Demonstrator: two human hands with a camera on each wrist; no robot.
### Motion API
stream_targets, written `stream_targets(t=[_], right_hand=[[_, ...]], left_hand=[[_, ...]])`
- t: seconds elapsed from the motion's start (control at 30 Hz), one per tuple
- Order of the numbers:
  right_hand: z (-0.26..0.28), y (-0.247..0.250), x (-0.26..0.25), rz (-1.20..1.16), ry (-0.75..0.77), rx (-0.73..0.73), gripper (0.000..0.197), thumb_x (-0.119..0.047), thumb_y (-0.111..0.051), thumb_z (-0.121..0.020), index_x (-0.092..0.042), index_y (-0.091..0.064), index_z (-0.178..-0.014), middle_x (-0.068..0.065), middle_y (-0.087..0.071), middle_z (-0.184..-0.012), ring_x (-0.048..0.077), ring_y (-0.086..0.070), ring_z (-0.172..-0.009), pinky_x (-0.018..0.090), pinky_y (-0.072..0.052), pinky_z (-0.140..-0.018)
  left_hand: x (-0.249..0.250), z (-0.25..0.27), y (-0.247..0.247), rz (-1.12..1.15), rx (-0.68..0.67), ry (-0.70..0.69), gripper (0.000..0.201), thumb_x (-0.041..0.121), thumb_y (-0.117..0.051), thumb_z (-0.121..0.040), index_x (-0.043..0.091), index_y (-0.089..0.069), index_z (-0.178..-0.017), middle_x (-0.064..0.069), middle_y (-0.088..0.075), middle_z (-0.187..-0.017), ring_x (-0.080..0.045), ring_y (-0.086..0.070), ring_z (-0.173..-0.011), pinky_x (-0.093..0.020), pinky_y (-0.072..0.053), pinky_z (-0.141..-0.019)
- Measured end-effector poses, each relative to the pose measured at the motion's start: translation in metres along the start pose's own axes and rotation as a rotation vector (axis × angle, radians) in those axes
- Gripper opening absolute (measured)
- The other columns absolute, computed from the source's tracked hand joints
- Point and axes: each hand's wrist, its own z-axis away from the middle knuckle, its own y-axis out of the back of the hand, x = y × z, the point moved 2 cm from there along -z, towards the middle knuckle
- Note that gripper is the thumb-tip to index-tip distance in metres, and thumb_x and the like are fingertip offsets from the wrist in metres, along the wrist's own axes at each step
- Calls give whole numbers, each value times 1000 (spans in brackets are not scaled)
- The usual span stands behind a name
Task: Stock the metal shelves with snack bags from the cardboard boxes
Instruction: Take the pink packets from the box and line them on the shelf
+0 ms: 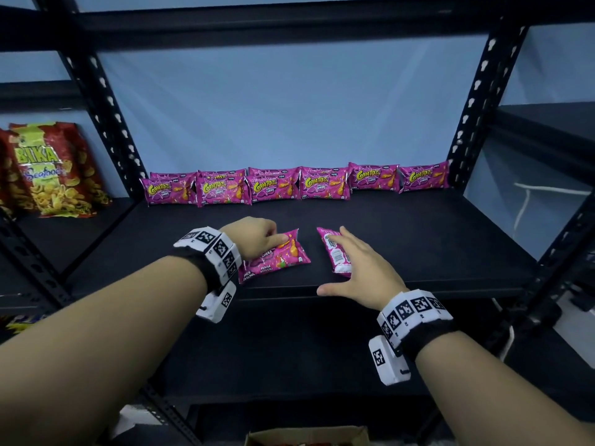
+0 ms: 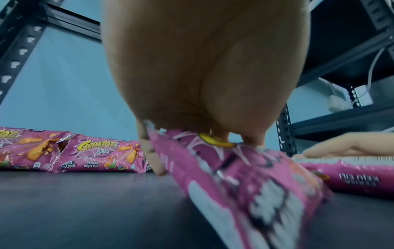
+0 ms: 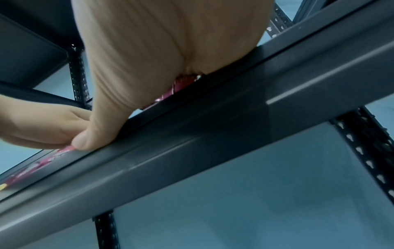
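A row of pink Corntoz snack bags (image 1: 273,185) stands along the back of the black metal shelf (image 1: 418,239). Two more pink bags lie near the front edge. My left hand (image 1: 275,238) grips the left bag (image 1: 283,257) by its far edge; in the left wrist view this bag (image 2: 245,185) is tipped up, with fingers (image 2: 149,151) curled behind it. My right hand (image 1: 354,259) lies flat on the right bag (image 1: 331,249), which shows its back label, with the thumb (image 3: 89,139) spread at the shelf's front rail (image 3: 213,134).
Large red Bika bags (image 1: 51,169) stand on the neighbouring shelf to the left. An open cardboard box (image 1: 306,436) sits on the floor below. Perforated uprights (image 1: 476,107) frame the bay. Bare shelf surface stretches to the right of the two front bags.
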Motion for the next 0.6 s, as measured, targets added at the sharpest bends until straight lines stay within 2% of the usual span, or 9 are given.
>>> stream_targets(t=[0.07,0.13,0.2,0.27,0.37,0.43,0.5,0.53,0.6], right_hand=[[1,0,1,-8,7,20,110,-70,-83,-65,-44,-26,-156,-21,-8,-169,8,-20,-154,42,-33,-122],[1,-1,2,6,21,23,103,-71,-80,-70,-44,-28,-155,-23,-9,-169,7,-21,-154,40,-34,-121],[2,-3,3,15,28,19,95,-70,-76,-75,-45,-30,-154,-26,-10,-168,4,-22,-153,38,-35,-119],[4,-5,4,-32,27,70,84,-66,-75,-79,-43,-38,-151,-26,-20,-165,3,-30,-149,36,-38,-116],[5,-6,4,-185,35,240,63,-53,-77,-85,-34,-55,-141,-16,-48,-153,4,-47,-136,29,-41,-112],[5,-4,2,-281,35,400,43,-43,-77,-90,-25,-67,-128,-11,-64,-129,4,-60,-115,23,-48,-100],[5,4,0,-379,-47,536,24,-39,-72,-94,-22,-71,-112,-10,-71,-104,4,-66,-95,16,-52,-80],[5,7,0,-417,-105,575,20,-38,-71,-95,-21,-70,-106,-9,-71,-95,3,-67,-88,10,-48,-69],[3,13,2,-434,-205,602,18,-39,-71,-95,-22,-68,-98,-9,-69,-88,0,-64,-82,6,-43,-59]], left_hand=[[2,-1,-5,10,64,-9,48,59,-45,-102,17,-62,-117,-2,-62,-109,-23,-62,-103,-37,-49,-89],[4,-2,-15,51,106,-35,59,63,-47,-99,16,-56,-135,-5,-57,-128,-24,-59,-119,-39,-47,-102],[7,0,-30,62,83,-44,75,67,-45,-98,16,-40,-153,-5,-47,-150,-24,-49,-137,-43,-40,-114],[10,3,-44,29,50,-37,82,69,-39,-99,18,-24,-161,-5,-34,-163,-25,-37,-148,-49,-30,-121],[12,7,-53,11,84,-16,81,69,-31,-100,20,-16,-163,-3,-29,-166,-25,-32,-151,-48,-27,-122],[11,8,-54,26,99,-10,80,70,-29,-101,21,-16,-163,-1,-30,-166,-25,-34,-150,-45,-31,-120],[11,10,-55,28,102,-9,80,70,-29,-100,22,-17,-163,-1,-31,-166,-25,-35,-149,-45,-33,-119],[11,10,-55,28,106,-9,80,70,-29,-100,21,-17,-163,-1,-31,-165,-25,-35,-149,-45,-33,-119],[11,10,-55,35,109,-7,80,70,-29,-100,21,-17,-163,-1,-32,-165,-26,-36,-148,-45,-34,-118]])
